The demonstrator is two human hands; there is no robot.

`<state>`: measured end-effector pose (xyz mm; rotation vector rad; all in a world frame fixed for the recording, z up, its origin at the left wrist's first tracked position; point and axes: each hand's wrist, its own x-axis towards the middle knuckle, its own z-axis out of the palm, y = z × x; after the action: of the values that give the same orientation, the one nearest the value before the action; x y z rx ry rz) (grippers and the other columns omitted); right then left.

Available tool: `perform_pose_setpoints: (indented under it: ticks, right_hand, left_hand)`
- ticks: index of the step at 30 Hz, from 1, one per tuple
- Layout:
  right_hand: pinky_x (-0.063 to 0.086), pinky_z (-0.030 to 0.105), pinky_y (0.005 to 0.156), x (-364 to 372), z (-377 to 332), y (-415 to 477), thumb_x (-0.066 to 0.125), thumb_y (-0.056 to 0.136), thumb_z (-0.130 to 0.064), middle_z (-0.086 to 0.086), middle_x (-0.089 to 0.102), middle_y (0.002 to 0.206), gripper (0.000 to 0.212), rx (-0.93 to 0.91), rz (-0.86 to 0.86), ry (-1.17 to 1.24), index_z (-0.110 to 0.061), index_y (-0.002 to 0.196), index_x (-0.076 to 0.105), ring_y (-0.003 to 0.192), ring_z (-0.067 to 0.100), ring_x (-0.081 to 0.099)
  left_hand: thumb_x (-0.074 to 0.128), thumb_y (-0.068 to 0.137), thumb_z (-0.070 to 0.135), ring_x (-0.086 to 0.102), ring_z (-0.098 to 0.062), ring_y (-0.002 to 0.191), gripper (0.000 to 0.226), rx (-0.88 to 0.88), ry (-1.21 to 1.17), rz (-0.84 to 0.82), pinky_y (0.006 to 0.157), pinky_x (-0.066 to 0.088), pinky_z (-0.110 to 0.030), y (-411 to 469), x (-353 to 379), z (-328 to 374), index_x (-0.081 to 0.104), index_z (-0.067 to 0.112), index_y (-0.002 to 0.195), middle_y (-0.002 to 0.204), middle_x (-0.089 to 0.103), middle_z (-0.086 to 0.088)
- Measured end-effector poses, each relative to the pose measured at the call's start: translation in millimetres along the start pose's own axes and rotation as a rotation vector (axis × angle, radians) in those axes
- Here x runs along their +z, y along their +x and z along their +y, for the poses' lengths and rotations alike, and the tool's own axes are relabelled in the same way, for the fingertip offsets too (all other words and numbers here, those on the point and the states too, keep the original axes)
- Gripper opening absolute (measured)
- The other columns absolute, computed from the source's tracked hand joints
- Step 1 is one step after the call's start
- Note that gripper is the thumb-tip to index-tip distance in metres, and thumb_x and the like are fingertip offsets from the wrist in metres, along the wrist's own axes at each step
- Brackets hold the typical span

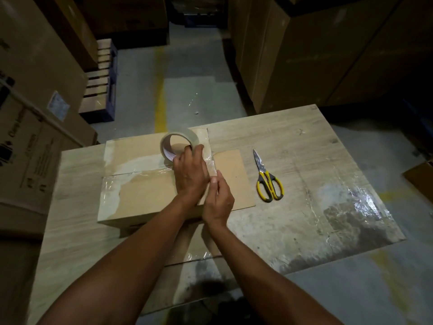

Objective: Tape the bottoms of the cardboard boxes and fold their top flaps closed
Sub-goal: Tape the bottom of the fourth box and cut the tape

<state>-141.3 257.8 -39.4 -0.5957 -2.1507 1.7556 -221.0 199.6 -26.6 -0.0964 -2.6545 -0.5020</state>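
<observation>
Fingers (198, 150) of left hand (191, 171) curl round tape roll (178, 141); right hand (218, 199) (thumb up) pinches tape strip (212, 164) at box (145, 191) edge.

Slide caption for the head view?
Left hand grips tape roll atop cardboard box; right hand holds the tape strip at its edge; scissors nearby.

Box (145, 191) is sitting on the table's (304, 141) left half, tape roll (182, 133) standing on its far right part, scissors (268, 179) lying off to the right, a flap (234, 170) sticking out between them.
</observation>
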Motion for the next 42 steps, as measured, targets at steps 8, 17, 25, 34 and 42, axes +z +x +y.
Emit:
perform_pose_setpoints:
  ticks: [8, 17, 25, 34, 42]
  right_hand:
    - [0.053, 0.035, 0.082, -14.6, 50.5, 23.1, 0.037, 0.098, -0.058, 0.003, 0.067, 0.121, 0.048, -0.407, -0.182, -0.183, -0.02, 0.119, 0.059, 0.109, 0.02, 0.065]
    - [0.056, 0.039, 0.062, -58.4, 39.5, 90.3, 0.041, 0.083, -0.08, 0.016, 0.038, 0.143, 0.075, -0.784, -0.793, -0.801, -0.03, 0.138, 0.029, 0.097, 0.031, 0.06]
    - [0.049, 0.035, 0.072, -64.9, 0.7, 99.5, 0.074, 0.072, -0.067, 0.006, 0.052, 0.133, 0.09, -0.646, -0.947, -0.911, -0.035, 0.143, 0.03, 0.103, 0.028, 0.061]
    - [0.055, 0.041, 0.089, -62.1, -53.2, 81.2, 0.076, 0.087, -0.032, 0.002, 0.068, 0.121, 0.03, -0.552, -0.477, -0.354, -0.018, 0.114, 0.074, 0.111, 0.015, 0.062]
    - [0.052, 0.032, 0.072, -36.7, -97.5, 92.6, 0.073, 0.084, -0.009, 0.007, 0.069, 0.119, 0.025, -1.002, -0.26, -0.424, -0.016, 0.107, 0.077, 0.098, 0.025, 0.063]
  left_hand:
    - [0.053, 0.096, 0.012, 0.059, -0.033, 0.089, 0.023, -0.01, -0.07, 0.024, 0.08, 0.044, -0.044, 0.2, 0.5, -2.6, 0.062, 0.01, 0.117, 0.096, 0.062, -0.014]
    - [0.052, 0.098, 0.011, 0.058, -0.032, 0.089, 0.022, -0.027, -0.108, 0.033, 0.08, 0.043, -0.044, 3.0, -2.1, -1.7, 0.063, 0.01, 0.116, 0.097, 0.063, -0.013]
    - [0.041, 0.101, 0.022, 0.057, -0.032, 0.084, 0.026, -0.022, -0.126, 0.028, 0.074, 0.042, -0.043, 4.9, -5.5, -0.4, 0.063, 0.01, 0.108, 0.093, 0.062, -0.013]
    - [0.041, 0.103, 0.023, 0.061, -0.025, 0.088, 0.028, -0.23, -0.61, 0.046, 0.075, 0.052, -0.043, 10.6, -36.5, -4.4, 0.065, 0.009, 0.101, 0.096, 0.065, -0.005]
    - [0.048, 0.104, 0.02, 0.071, -0.032, 0.083, 0.026, -0.479, -1.084, -0.298, 0.061, 0.06, -0.041, 23.2, -81.9, 1.4, 0.067, 0.021, 0.086, 0.095, 0.068, -0.018]
